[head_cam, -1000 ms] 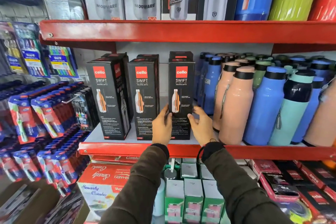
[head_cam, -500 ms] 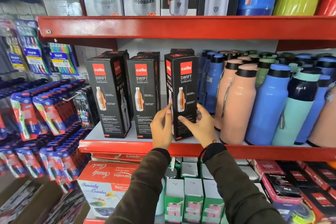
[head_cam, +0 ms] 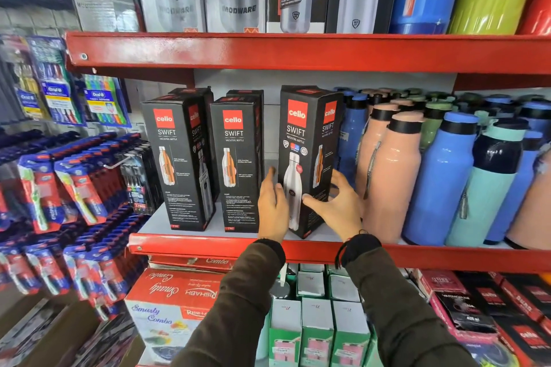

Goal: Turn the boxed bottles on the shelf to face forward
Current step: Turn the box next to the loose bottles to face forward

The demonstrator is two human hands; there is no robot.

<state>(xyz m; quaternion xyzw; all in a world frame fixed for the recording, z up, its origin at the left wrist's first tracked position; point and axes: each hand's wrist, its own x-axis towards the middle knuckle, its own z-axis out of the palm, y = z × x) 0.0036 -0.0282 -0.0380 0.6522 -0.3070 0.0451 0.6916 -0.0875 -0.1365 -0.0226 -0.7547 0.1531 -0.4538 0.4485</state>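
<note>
Three tall black boxed bottles stand in a front row on the middle red shelf (head_cam: 208,243). The left box (head_cam: 176,164) and the middle box (head_cam: 238,164) stand square-on with a cutaway bottle picture. The right box (head_cam: 307,140) is turned at an angle, so that a face with a white bottle picture and a side face both show. My left hand (head_cam: 272,202) presses on its left edge low down. My right hand (head_cam: 337,202) wraps its right lower corner, thumb on the front. More black boxes stand behind the row.
Peach (head_cam: 387,176), blue (head_cam: 438,182) and teal (head_cam: 489,185) loose bottles crowd the shelf right beside the turned box. Toothbrush packs (head_cam: 74,188) hang at the left. The upper shelf (head_cam: 298,50) holds steel bottle boxes. Green and red cartons sit below.
The right box has rotated between my hands: first its cutaway-picture face looked forward, now the white-bottle face has swung to the front. Both hands shifted around its lower part.
</note>
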